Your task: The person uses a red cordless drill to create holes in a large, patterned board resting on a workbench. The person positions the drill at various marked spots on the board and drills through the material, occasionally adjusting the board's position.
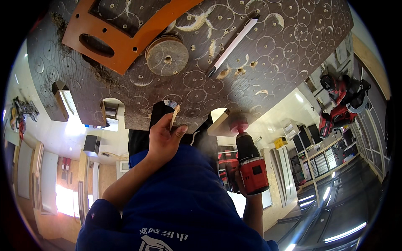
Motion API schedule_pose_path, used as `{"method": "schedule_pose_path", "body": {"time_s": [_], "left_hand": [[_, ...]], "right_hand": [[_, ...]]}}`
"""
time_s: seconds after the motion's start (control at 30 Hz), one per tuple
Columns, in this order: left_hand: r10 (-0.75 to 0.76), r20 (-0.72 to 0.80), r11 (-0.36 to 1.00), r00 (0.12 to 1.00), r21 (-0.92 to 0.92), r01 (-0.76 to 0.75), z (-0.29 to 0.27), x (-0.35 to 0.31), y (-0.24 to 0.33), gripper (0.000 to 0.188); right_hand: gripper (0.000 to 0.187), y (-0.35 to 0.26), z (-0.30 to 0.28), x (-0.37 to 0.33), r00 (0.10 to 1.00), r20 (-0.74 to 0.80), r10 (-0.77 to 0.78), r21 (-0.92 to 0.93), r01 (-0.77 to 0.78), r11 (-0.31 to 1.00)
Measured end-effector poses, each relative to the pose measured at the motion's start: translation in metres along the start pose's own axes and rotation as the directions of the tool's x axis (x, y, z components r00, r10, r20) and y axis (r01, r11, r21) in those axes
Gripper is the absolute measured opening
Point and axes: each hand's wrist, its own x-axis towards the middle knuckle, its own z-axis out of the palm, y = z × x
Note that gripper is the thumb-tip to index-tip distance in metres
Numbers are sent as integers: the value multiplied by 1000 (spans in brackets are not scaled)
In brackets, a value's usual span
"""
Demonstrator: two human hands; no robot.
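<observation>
A dark brown board, scored with many ring marks and small holes, spans the top of the head view. My right hand, partly hidden behind the tool, grips a red and black cordless drill. Its red hole saw presses against the board's near edge, right of a notch cut there. Pale dust hangs to the left of the drill. At the same edge, beside another notch, my left hand is closed on the board, thumb and fingers at its rim.
On the board lie an orange template with cutouts, a stack of round wooden discs and a white marker-like stick. Sawdust is heaped by the template. Another red and black power tool is at the right, near shelving.
</observation>
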Motion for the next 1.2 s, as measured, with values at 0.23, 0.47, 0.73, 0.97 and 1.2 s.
{"method": "schedule_pose_path", "body": {"time_s": [0.23,0.47,0.73,0.97,1.2], "left_hand": [[-2,-8,1000,1000,12,2,0,-1,0,31],[1,-9,1000,1000,-1,-1,1,-1,-1,32],[-8,-1,1000,1000,-20,8,0,-1,0,31],[-10,-3,999,1000,40,10,-2,-1,-2,33],[-17,-9,999,1000,28,17,-1,-1,-1,34]], "right_hand": [[12,-14,5,10,976,-218,12,110,12,994],[10,-12,3,11,963,-235,-134,34,146,989],[15,-11,2,3,995,-61,78,264,-59,963],[16,23,8,-4,996,56,74,58,-77,995],[17,6,8,6,980,-186,-72,34,80,996]]}}
